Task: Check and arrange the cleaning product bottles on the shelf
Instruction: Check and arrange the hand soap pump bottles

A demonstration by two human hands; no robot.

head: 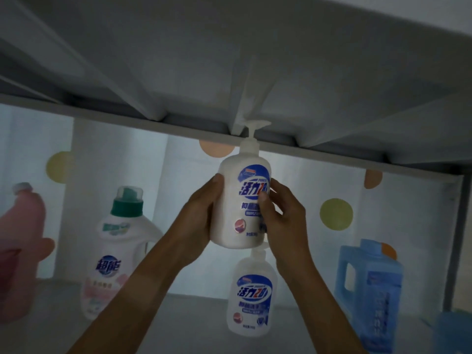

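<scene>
You've got a white pump bottle (pixel 238 200) lifted up off the shelf (pixel 178 315), upright, blue label facing you, pump head up at the front edge of the upper shelf board (pixel 255 72). Your left hand (pixel 201 213) wraps its left side, fingers curled behind, thumb up by the shoulder of the bottle. Your right hand (pixel 282 218) grips the right side, thumb pressed on the label, fingers round the back. Both forearms come up from the bottom of the view.

Right below the held one, a second white pump bottle (pixel 251 295) with the same blue label stands on the shelf, its pump hidden behind the lifted bottle's base. Left of it a white detergent bottle with green cap (pixel 120 251), clear cover over the cap, handle on its right side. Far left a pink bottle (pixel 20 251), white cap, blurred. To the right a blue jug (pixel 370 290) with side handle, standing well apart from the pump bottles; label too blurred to read. Bottom right corner, top of another blue container (pixel 453 330), cut off by the frame.

Back panel (pixel 178 175) behind is pale with yellow and orange dots. Lighting dim
</scene>
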